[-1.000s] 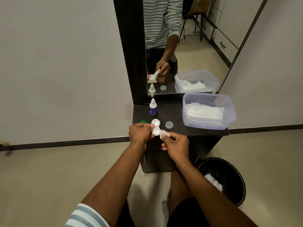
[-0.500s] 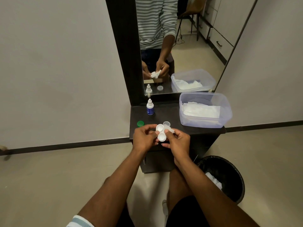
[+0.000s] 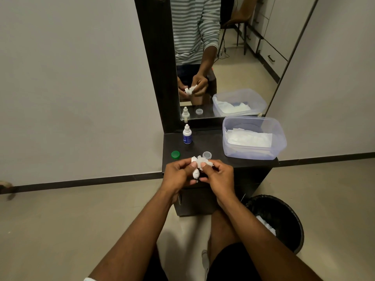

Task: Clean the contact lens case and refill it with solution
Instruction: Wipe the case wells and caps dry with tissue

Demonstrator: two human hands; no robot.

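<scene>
Judging by how things lie now, wiping is in hand and refilling is not yet begun.

- Worktop: dark, narrow, set against the mirror. Little free room is left on it.
- Bin: black, on the floor to the right, below the worktop edge; white waste is seen inside.
- Tissue box: clear plastic tub, lid off, right rear of the worktop, white tissues inside. Well apart from both hands, not in the way.
- Left hand: fingers curled, the lens case is pinched by it, held in the air over the front edge of the worktop.
- Right hand: a crumpled tissue is gripped and pressed to the case.
- Solution bottle: small, upright, left rear. Likely light and easily tipped; best taken by the body.
- Case handling, as a judgement: light, stiff plastic, probably slick if wet. Best held by the bridge or rims so the cups stay reachable.
- Green cap and clear cap: loose on the worktop, just beyond the hands. They could be knocked off when the case is set down.
</scene>
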